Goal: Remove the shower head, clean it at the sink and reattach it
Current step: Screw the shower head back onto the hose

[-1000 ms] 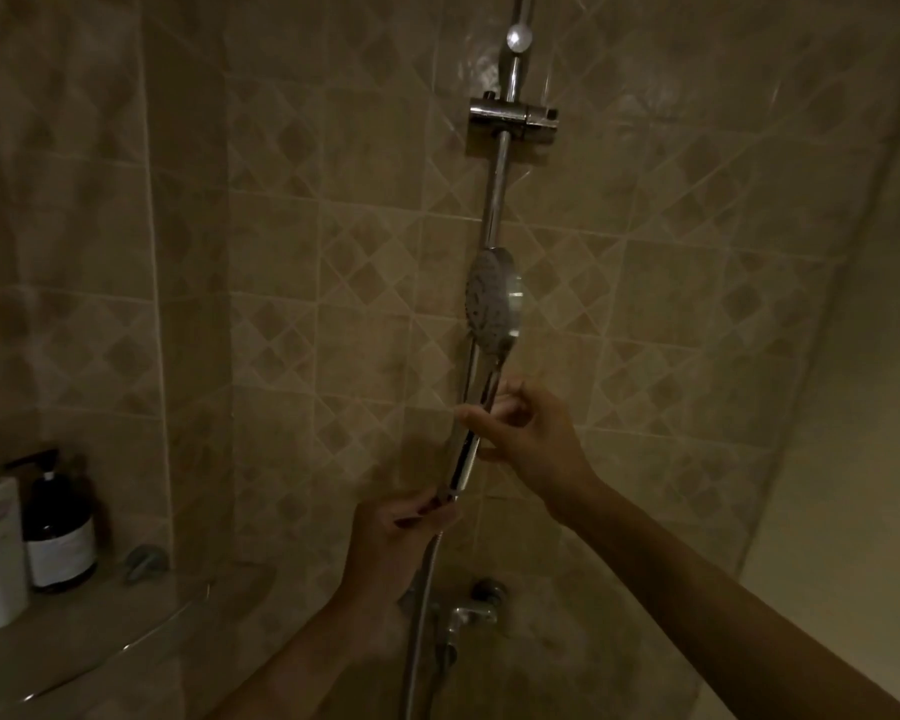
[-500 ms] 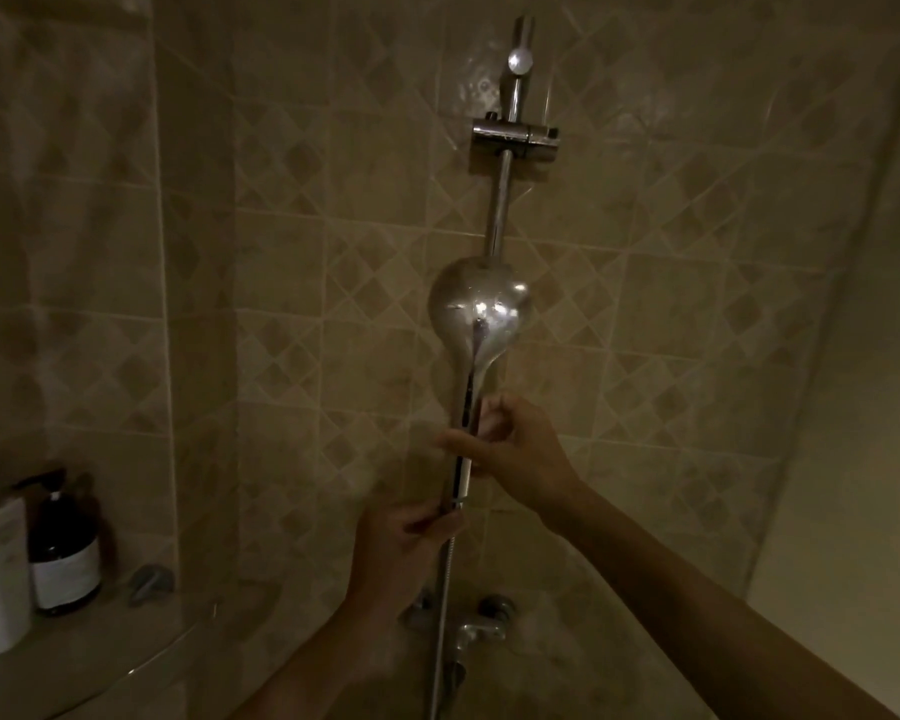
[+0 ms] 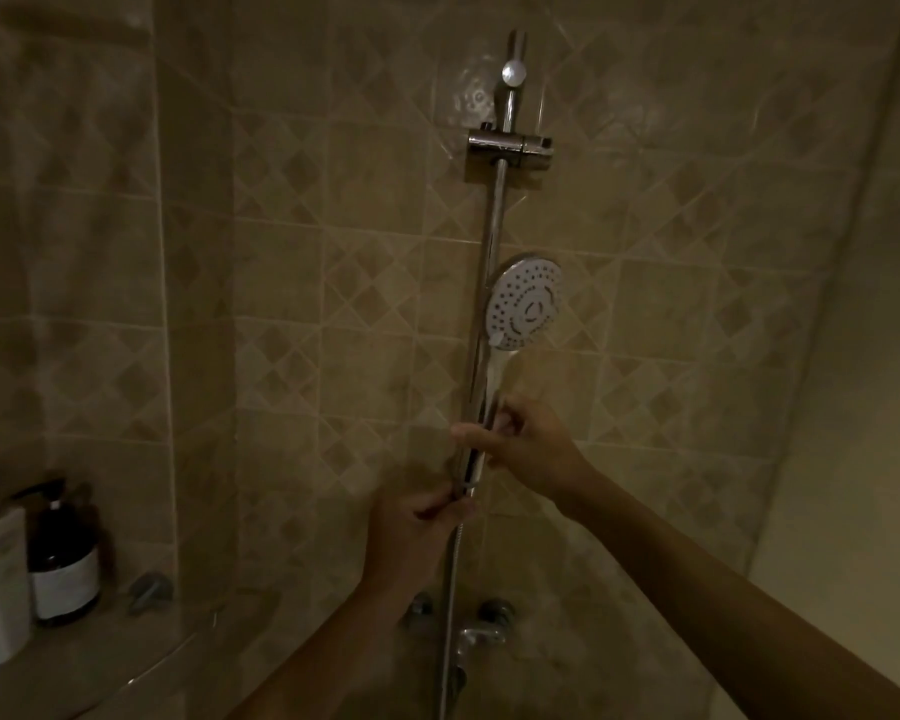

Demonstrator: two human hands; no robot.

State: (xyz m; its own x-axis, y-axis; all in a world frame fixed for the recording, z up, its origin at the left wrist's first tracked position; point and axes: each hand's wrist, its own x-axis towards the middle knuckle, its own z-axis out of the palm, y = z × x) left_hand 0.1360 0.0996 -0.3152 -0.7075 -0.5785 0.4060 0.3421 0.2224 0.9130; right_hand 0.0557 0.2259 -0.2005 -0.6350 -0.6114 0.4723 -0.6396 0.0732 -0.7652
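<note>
Forearms reach up from the bottom of the frame toward the middle, where your two bare hands meet on the fitting. Your left hand point(image 3: 417, 517) pinches the top of the ribbed metal hose point(image 3: 450, 574) right under the handle's base, fingers closed on it. Your right hand point(image 3: 526, 439), just above and to the right, is closed around the chrome handle of the round white-faced shower head point(image 3: 526, 302); its nozzle face points toward you at centre frame, beside the vertical chrome slide rail point(image 3: 494, 220). Higher on that rail sits the chrome bracket point(image 3: 510, 143). Low in the frame, the chrome tap point(image 3: 481, 636) is fixed to the beige diamond-patterned tile wall point(image 3: 333, 252). At lower left, a dark labelled pump bottle point(image 3: 63, 558) stands on a corner ledge point(image 3: 100, 662).
</note>
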